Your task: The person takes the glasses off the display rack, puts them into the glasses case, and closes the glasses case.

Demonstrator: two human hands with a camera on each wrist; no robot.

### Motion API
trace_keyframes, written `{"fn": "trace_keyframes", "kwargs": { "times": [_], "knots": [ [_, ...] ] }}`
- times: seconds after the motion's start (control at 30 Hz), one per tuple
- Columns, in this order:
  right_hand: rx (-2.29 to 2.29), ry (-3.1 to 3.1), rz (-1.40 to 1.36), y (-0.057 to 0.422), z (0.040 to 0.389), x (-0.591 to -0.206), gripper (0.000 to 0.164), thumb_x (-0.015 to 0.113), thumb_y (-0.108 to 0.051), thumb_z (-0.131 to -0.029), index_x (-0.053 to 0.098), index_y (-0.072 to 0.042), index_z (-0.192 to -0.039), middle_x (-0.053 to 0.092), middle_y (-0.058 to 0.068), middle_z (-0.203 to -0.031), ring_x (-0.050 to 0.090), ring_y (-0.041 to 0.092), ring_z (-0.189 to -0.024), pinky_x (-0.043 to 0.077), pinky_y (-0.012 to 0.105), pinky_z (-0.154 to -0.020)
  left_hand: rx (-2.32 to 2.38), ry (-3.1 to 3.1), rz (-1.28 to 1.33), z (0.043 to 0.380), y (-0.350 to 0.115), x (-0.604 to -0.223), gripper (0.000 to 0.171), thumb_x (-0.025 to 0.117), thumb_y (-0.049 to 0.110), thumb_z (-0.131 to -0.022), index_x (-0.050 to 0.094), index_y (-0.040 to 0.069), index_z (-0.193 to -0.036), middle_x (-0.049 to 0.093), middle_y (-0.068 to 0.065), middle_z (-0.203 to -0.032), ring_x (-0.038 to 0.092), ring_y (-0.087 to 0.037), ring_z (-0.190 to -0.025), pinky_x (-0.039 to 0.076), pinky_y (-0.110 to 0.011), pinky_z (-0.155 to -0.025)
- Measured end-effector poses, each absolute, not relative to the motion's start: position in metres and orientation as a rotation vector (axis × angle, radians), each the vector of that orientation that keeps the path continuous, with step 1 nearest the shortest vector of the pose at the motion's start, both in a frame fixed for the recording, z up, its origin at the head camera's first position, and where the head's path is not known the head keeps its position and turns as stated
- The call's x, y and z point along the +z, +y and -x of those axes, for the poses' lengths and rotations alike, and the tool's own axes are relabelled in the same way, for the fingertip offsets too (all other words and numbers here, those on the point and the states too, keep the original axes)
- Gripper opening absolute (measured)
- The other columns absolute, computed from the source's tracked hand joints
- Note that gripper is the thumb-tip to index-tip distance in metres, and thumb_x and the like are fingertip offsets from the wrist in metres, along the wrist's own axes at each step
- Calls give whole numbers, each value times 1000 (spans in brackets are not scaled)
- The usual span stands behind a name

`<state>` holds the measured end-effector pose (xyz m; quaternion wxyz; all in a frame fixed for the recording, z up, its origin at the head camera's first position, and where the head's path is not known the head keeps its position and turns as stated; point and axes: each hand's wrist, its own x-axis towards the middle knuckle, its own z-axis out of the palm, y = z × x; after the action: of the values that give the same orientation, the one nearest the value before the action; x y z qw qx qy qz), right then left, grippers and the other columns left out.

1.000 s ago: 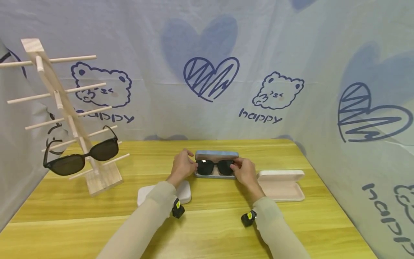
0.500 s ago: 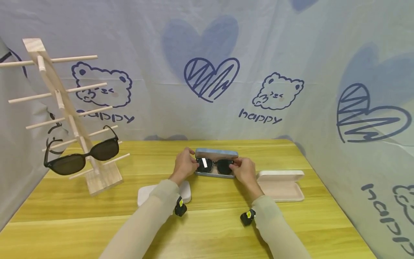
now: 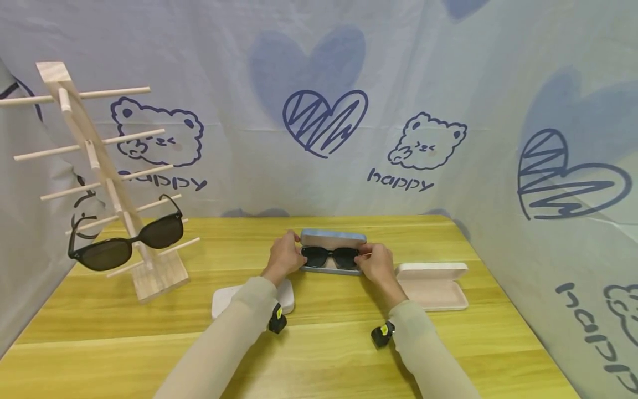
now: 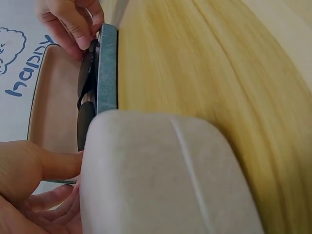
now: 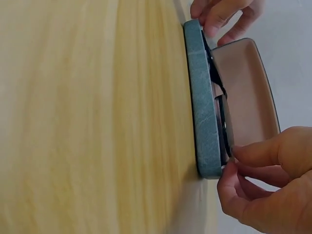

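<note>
Here we have the dark sunglasses [image 3: 330, 257] held between our two hands, folded, sitting low in the open blue case [image 3: 333, 239] with its lid raised on the far side of our fingers. Our left hand [image 3: 284, 258] pinches the left end of the frame, fingers curled round it, and our right hand [image 3: 377, 264] pinches the right end in the same way; the right wrist view shows thumb and fingertips closed on the frame just above the case rim.

To do this well, we judge that both ends should travel level, so the lenses neither scrape the rim nor tilt against the lining. We keep our grip on the frame ends, not on the lenses, and we keep the temples folded flat so nothing catches on the lid.

Just beside our left wrist lies a white case [image 3: 222, 299], shut, and just beside our right hand a beige case [image 3: 438, 285]; we keep our sleeves from nudging either. Well off to the left stands the wooden rack [image 3: 94, 160], bearing another pair of sunglasses [image 3: 127, 243].
</note>
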<state>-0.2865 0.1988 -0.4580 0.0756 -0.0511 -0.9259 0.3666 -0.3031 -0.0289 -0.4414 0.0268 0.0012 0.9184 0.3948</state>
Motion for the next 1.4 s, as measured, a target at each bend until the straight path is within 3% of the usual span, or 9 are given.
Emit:
{"fn": "trace_keyframes", "kwargs": {
  "times": [0.13,0.27,0.47,0.6,0.73,0.9,1.03,1.13,1.4],
  "knots": [
    [1122,-2797,127,202,289,-459,26,74,-6,-91,76,2,-116,79,18,-105,75,33,-101,60,44,-91,1195,2834,0,302,-29,-440,48,84,8,-85,61,0,-126,68,-13,-94,58,-25,-83,53,-38,-79],
    [1158,-2804,110,203,291,-460,26,74,-5,-91,75,3,-116,78,20,-106,75,33,-100,61,42,-86,1209,2797,-13,303,-32,-440,44,80,9,-89,61,-1,-127,74,-13,-88,67,-23,-78,56,-40,-84],
    [1201,-2805,146,204,288,-452,27,70,-7,-95,73,2,-121,76,21,-114,74,34,-103,62,41,-84,1300,2696,34,306,-41,-440,33,59,5,-96,61,1,-129,73,-10,-73,76,-25,-68,61,-32,-70],
    [1182,-2731,141,203,285,-440,28,72,-16,-96,71,3,-116,74,23,-114,72,36,-102,60,46,-87,1314,2719,44,309,-48,-438,31,51,13,-100,65,3,-126,74,-17,-102,73,-28,-73,58,-31,-67],
    [1147,-2677,120,202,286,-432,39,72,-27,-97,62,4,-119,71,26,-117,69,40,-109,56,51,-95,1439,2608,82,314,-49,-435,42,43,27,-108,58,7,-142,65,-22,-118,67,-25,-72,62,-34,-64],
    [1222,-2752,163,204,292,-433,51,57,-40,-106,53,1,-136,65,29,-129,65,43,-117,58,51,-91,1525,2479,40,315,-46,-435,60,42,47,-109,45,10,-156,60,-21,-130,64,-30,-95,65,-45,-79],
    [1366,-2847,207,206,298,-439,60,43,-50,-109,49,-4,-148,60,29,-137,64,41,-116,63,47,-84,1518,2461,3,315,-44,-436,61,48,52,-107,49,12,-153,62,-22,-115,64,-33,-99,64,-45,-82],
    [1439,-2861,241,208,300,-441,61,43,-52,-109,51,-6,-149,63,27,-134,67,38,-112,63,45,-84,1538,2430,0,314,-44,-436,56,52,50,-106,55,13,-148,60,-17,-102,63,-31,-95,64,-46,-81],
    [1572,-2836,212,212,299,-437,53,56,-42,-106,55,-6,-145,63,31,-131,70,38,-109,62,48,-89,1558,2371,-9,312,-46,-433,47,56,43,-105,60,14,-142,59,-20,-126,63,-31,-100,65,-45,-80]
  ]
}}
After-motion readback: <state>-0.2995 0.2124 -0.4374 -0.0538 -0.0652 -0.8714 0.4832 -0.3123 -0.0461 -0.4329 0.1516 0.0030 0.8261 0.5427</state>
